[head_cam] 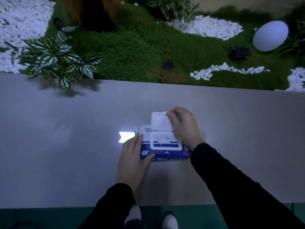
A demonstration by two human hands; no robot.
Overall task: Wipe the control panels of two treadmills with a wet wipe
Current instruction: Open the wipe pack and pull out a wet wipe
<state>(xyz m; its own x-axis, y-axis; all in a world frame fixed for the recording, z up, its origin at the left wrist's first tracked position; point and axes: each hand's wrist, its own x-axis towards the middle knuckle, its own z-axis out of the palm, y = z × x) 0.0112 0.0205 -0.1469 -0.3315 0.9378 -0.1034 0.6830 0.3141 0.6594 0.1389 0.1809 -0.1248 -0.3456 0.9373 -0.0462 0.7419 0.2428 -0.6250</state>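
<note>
A blue and white pack of wet wipes (165, 153) lies on a grey ledge (66, 146) in front of me. Its white flip lid (160, 121) stands open, tilted back, and a white wipe (163, 140) shows in the opening. My left hand (134, 156) lies flat against the pack's left end, thumb on its front edge, holding it down. My right hand (183, 126) pinches the far right corner of the lid. No treadmill is in view.
Beyond the ledge's far edge lies a bed of green moss (140, 52) with white pebbles (208, 28), striped-leaf plants (54, 60), small black lamps (240, 52) and a white egg-shaped light (270, 35). A bright reflection (126, 136) sits left of the pack. My shoes (170, 220) stand below the ledge.
</note>
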